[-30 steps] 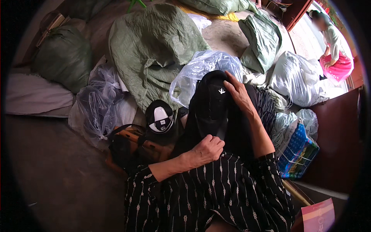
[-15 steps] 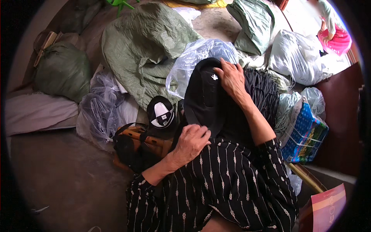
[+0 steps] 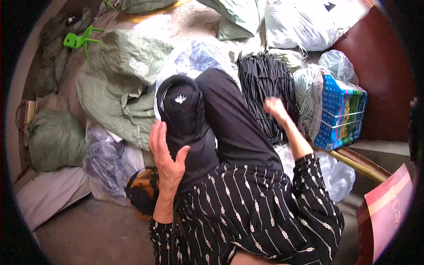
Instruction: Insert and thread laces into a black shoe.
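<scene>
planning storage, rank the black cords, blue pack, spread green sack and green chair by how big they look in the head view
1. Spread green sack
2. Black cords
3. Blue pack
4. Green chair, though it stands farther off, so its true size is unsure

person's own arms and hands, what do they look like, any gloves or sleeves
The left hand and right hand are bare, without gloves; the right is blurred. Both sleeves are black, with thin pale lines broken by small pale motifs, and end short of the wrists.
</scene>
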The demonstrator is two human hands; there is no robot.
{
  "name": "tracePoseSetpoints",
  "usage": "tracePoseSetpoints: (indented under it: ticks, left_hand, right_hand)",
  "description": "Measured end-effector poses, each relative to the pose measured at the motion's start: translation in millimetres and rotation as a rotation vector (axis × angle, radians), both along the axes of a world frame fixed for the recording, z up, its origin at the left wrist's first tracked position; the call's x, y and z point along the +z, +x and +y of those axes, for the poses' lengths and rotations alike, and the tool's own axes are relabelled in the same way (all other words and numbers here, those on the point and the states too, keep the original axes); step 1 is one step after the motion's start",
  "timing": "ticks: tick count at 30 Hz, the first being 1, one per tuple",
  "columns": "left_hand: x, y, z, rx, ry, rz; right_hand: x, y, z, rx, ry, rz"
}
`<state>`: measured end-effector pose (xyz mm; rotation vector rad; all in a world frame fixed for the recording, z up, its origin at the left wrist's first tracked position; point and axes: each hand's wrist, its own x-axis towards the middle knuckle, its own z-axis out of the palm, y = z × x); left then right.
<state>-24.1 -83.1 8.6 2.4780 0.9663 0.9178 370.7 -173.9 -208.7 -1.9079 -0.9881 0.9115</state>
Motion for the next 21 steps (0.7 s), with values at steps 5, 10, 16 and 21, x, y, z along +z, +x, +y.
tracePoseSetpoints:
  ticks: [5, 10, 16, 21]
  left_hand:
    - [-33, 20, 41, -0.015, -0.63, -0.103]
    - [-44, 9, 56, -0.028, -0.709, -0.068]
    - [-42, 14, 43, 0.019, -0.702, -0.11]
    - [-14, 26, 18, 0.059, 0.012, 0.123]
  right_hand:
    - [-104, -59, -88, 0.066, -0.634, -0.414]
    - [-124, -73, -107, -0.15, -0.496, -0.374]
    - [-95, -58, -85, -0.163, -0.395, -0.441]
    - [41, -77, -48, -0.258, 0.204, -0.287]
